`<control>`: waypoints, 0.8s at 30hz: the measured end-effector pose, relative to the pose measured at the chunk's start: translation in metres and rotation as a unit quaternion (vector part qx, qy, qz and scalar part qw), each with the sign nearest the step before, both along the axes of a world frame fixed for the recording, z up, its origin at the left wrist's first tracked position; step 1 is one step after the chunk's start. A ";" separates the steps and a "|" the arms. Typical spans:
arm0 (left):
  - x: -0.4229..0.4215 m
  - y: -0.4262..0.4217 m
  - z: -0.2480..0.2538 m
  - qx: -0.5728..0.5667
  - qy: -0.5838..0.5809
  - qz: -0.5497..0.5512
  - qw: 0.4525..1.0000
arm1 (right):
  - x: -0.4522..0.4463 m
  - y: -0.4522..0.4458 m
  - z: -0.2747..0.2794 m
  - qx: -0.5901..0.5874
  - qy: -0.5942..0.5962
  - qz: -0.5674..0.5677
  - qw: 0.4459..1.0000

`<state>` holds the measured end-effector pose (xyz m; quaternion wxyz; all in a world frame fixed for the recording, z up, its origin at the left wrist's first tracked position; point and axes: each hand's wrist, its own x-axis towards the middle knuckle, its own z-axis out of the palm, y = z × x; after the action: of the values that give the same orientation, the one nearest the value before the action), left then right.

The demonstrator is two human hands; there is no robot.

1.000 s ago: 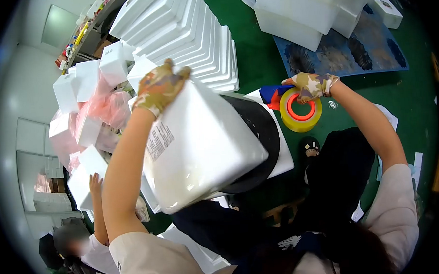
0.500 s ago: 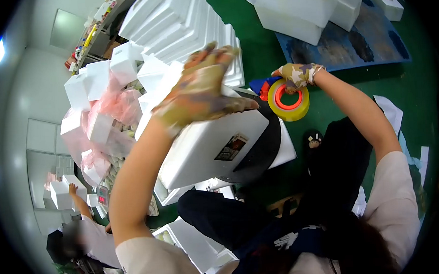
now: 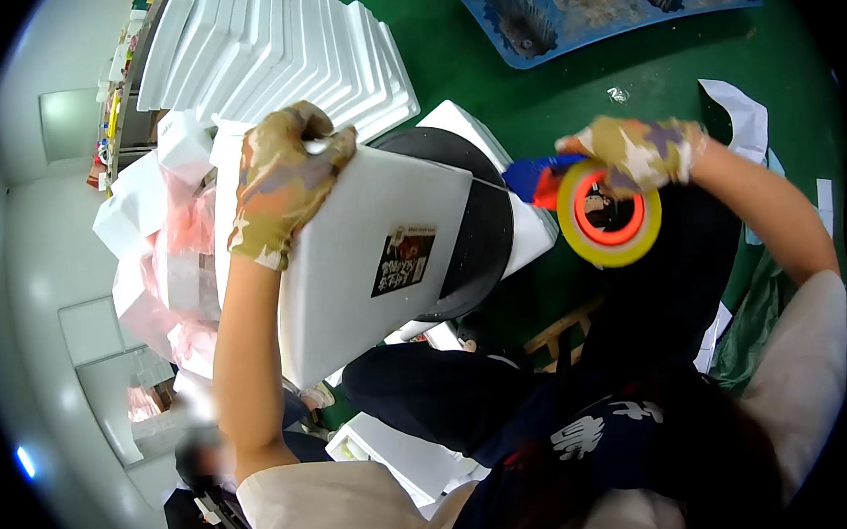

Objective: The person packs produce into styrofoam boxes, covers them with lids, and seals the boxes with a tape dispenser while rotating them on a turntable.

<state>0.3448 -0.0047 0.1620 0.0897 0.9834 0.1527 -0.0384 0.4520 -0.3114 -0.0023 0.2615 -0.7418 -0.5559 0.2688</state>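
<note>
A white foam box with a dark printed label lies tilted in front of me, against a round black surface. My left hand, in a camouflage-patterned glove, is closed over the box's upper left edge. To the right of the box, my gloved right hand grips a blue and red tape dispenser. On it sits a large roll of yellow tape with an orange core. A thin strand, apparently tape, stretches between dispenser and box.
Behind the box stand nested white foam pieces. Foam boxes with pink plastic bags are at left. A blue mat lies on the green floor. An open foam box is near my leg; another person is lower left.
My left hand has gone from spread fingers above the box to closing on its left edge. My right hand has moved right with the tape dispenser. The view has shifted too.
</note>
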 end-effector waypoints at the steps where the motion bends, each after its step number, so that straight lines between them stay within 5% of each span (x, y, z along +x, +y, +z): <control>1: 0.000 0.001 -0.001 0.013 -0.014 0.014 1.000 | -0.017 -0.011 0.000 -0.004 0.021 -0.036 0.999; 4: 0.004 -0.001 -0.002 0.067 -0.021 0.051 0.996 | -0.053 -0.025 0.034 -0.135 0.136 -0.095 0.977; 6: 0.017 0.017 -0.006 0.100 -0.027 0.091 0.990 | -0.081 -0.046 0.015 -0.026 0.084 -0.098 0.991; 12: 0.045 0.091 -0.012 0.171 -0.051 0.236 0.955 | -0.153 -0.060 0.026 0.022 0.155 -0.173 0.972; 24: 0.042 0.094 -0.009 0.162 -0.059 0.325 0.930 | -0.207 0.015 0.000 -0.031 0.095 -0.028 0.995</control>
<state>0.3871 0.0897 0.1533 -0.0544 0.8814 0.4629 0.0767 0.2454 -0.2967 -0.0021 0.2975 -0.7358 -0.4990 0.3480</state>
